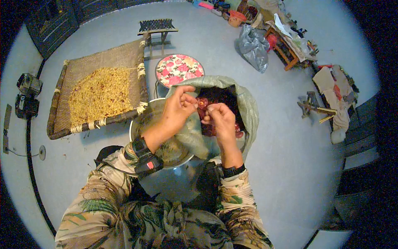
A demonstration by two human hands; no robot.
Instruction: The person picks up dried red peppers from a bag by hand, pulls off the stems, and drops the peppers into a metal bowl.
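Note:
A green woven sack [248,112] stands open in front of me, with dark red, shiny, wrinkled pieces that look like dried red chilies [207,130] inside. Over its mouth, my left hand [178,108] pinches one dried red chili [202,102] between thumb and fingertips. My right hand [222,118] is closed beside it, fingertips bunched at the chili's near side. The fingers partly cover the chili. Left of the sack, under my left forearm, sits a wide basin [132,129] with a pale rim; its contents are hard to make out.
A square woven tray [53,116] with yellow seeds and red bits lies at the left. Behind the sack stand a flower-patterned round stool [180,68] and a small dark-topped bench [156,25]. A grey plastic bag [253,47] and clutter line the right wall.

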